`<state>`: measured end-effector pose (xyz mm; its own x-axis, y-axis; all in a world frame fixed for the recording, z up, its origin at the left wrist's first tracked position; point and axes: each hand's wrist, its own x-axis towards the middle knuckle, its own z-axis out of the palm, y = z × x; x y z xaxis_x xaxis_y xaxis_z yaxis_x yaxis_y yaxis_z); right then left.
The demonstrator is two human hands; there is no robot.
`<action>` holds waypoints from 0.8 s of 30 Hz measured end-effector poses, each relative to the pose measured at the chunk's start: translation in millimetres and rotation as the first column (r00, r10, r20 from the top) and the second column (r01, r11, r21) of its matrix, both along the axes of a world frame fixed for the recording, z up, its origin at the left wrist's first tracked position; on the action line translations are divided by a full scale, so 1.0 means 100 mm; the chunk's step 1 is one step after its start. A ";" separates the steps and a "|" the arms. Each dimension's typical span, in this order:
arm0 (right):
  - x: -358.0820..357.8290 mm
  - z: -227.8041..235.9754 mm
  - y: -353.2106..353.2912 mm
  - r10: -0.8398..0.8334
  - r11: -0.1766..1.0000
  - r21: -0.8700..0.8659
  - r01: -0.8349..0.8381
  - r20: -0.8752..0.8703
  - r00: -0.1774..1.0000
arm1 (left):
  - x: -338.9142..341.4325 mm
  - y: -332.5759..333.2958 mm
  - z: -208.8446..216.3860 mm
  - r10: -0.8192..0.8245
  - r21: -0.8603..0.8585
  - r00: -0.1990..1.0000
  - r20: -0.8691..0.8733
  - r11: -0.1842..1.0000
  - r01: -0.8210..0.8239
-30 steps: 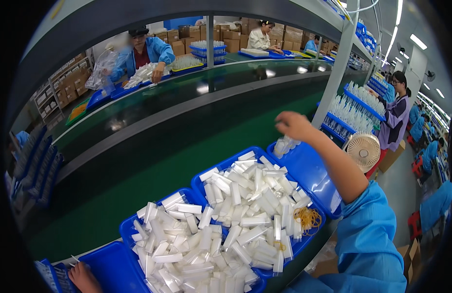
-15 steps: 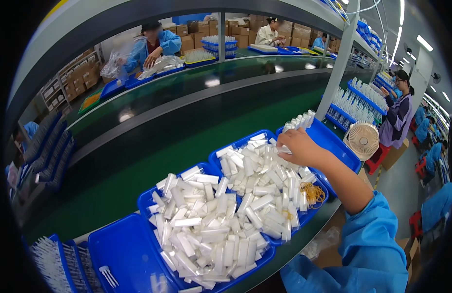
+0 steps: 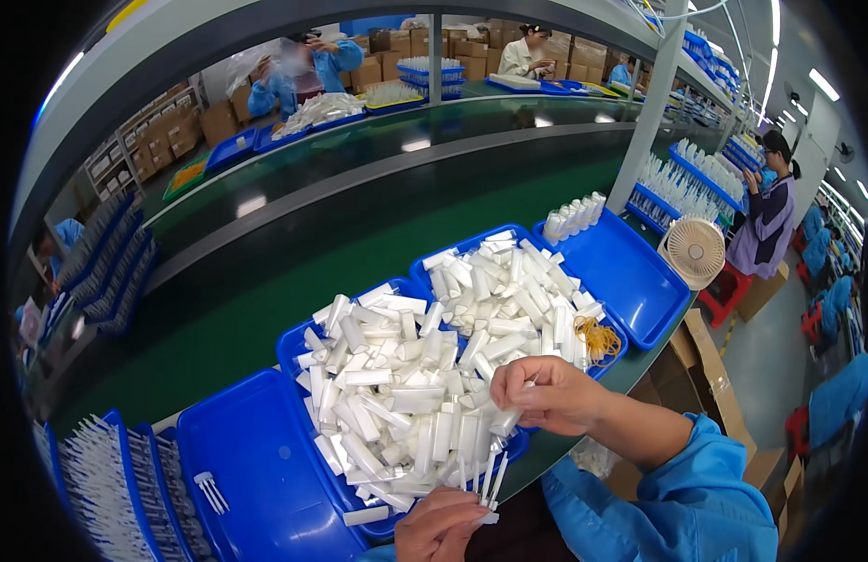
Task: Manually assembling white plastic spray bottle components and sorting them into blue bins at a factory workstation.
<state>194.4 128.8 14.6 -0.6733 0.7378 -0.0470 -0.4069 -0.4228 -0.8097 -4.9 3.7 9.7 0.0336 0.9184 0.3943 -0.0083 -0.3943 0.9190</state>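
Note:
My right hand (image 3: 551, 398) is closed in a pinch on a small white sleeve (image 3: 505, 421), part of which its fingers hide. Below it, at the lower edge, my left hand (image 3: 441, 526) grips white plastic pieces with thin stems (image 3: 491, 480) pointing up. Both hands are in front of two blue trays heaped with white sleeves (image 3: 396, 393), which look partly clear. A bundle of yellow rubber bands (image 3: 599, 341) lies at the right end of the farther heap. Similar white stemmed pieces (image 3: 210, 492) rest in the blue tray (image 3: 265, 468) to the left.
A blue tray (image 3: 626, 281) at the right holds a row of upright clear-and-white sleeves (image 3: 574, 217). Beside it stands a beige fan (image 3: 693, 251). Stacked racks of white pieces (image 3: 101, 482) are at lower left. Beyond runs a green conveyor (image 3: 359, 225), with people working across it.
My right hand has come back from the far right tray toward me, now pinching a white sleeve. My left hand has entered at the bottom, holding stemmed pieces. The view has shifted slightly.

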 end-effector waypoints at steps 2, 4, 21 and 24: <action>0.00 -0.04 -0.03 -0.006 0.999 -0.052 0.003 -0.052 0.999 | 0.02 0.01 0.00 -0.002 -0.008 1.000 0.023 1.000 0.003; -0.02 -0.04 -0.05 -0.032 0.999 -0.038 0.032 -0.016 0.999 | 0.03 0.02 0.00 -0.015 -0.006 1.000 0.025 1.000 0.015; 0.16 0.18 -0.04 -0.110 0.768 0.543 -0.340 0.635 0.765 | 0.04 0.12 -0.07 -0.062 -0.164 0.998 0.008 0.985 0.063; 0.24 0.22 0.03 -0.034 0.701 0.544 -0.462 0.672 0.740 | 0.01 0.14 -0.07 -0.132 -0.090 0.989 -0.064 0.988 0.126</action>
<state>218.1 131.6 36.2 -0.8159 0.5733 -0.0746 0.2903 0.2947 -0.9104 -4.1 17.8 2.6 0.1790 0.9346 0.3072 0.0113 -0.3142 0.9493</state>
